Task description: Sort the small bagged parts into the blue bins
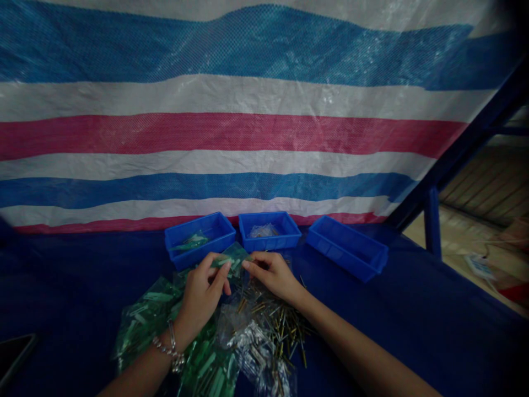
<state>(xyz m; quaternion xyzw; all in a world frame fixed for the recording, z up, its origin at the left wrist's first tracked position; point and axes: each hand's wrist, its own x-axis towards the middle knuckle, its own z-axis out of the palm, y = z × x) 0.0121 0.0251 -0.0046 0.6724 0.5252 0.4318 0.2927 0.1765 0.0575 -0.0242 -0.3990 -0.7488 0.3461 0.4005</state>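
Observation:
Between my two hands a small green-tinted plastic bag (236, 255) with pale strips inside is held up in front of the blue bins. My left hand (206, 281), with beaded bracelets at the wrist, pinches its left side. My right hand (273, 273) grips the right edge between thumb and fingers. Below my left hand lie larger green bags (210, 364) full of pale green pieces. Clear bags of silvery pieces (252, 342) lie in the middle, and loose brass-coloured and dark thin rods (285, 325) are heaped below my right hand.
Three blue bins stand along the back: the left bin (206, 248) holds green packets, the middle bin (270, 242) clear ones, and nothing shows in the right bin (347, 251). A striped tarp (231, 132) hangs behind. A dark flat device (16, 355) lies at far left.

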